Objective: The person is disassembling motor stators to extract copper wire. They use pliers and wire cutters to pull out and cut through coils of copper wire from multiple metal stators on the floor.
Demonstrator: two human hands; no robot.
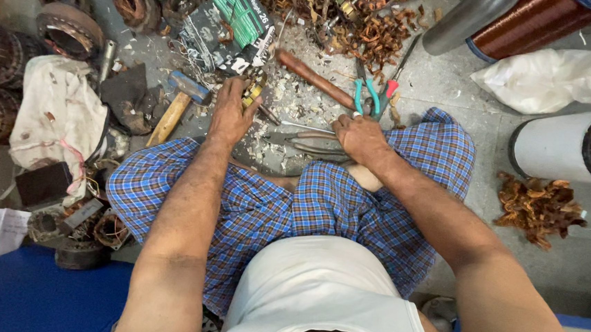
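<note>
Over on my far left lay the dirty white cloth [60,111] and, just beside it toward me, the wooden-handled hammer [178,106] on the floor [453,87]. My left hand [231,113] was closed around a small yellow-and-metal part [253,92], grip clenched on it above the litter of pale scraps. Right of that, my right hand [358,137] pressed down on the long grey metal shears [307,143], fingers curled over the handles — grip grasping them, blades pointing toward my left hand. Beyond it lay the brown-handled tool [315,79] and the teal-handled pliers [368,98], then the heap of coppery wire scraps [541,207] by the white cylinder [560,144]. As I judged it, the risk was the shears: the blade tips sat near my left fingers, so a slip on that debris could nick them — or the small part could twist free and vanish among the scraps.
</note>
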